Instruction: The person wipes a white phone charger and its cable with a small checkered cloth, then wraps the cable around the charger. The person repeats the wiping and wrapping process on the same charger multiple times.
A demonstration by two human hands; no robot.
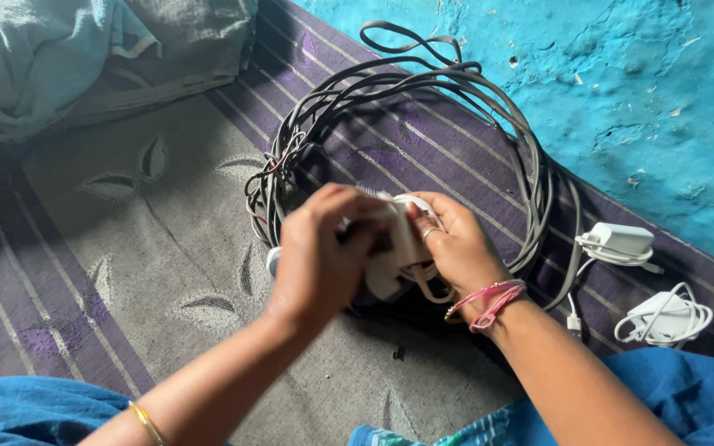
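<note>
1. The left hand (320, 252) is curled shut around a white charger (394, 248) with its cord, fingers folded over the top.
2. The right hand (456, 244) grips the same white bundle from the other side; it seems to pinch a loop of cord, though the fingers hide it.
3. Both hands hover over a big coil of grey cable (423, 124) lying on a purple striped mat (68, 272).
4. Two more white chargers (621, 242) (663, 318), cords wrapped, lie to the right on the mat, near the blue floor (646, 99).
</note>
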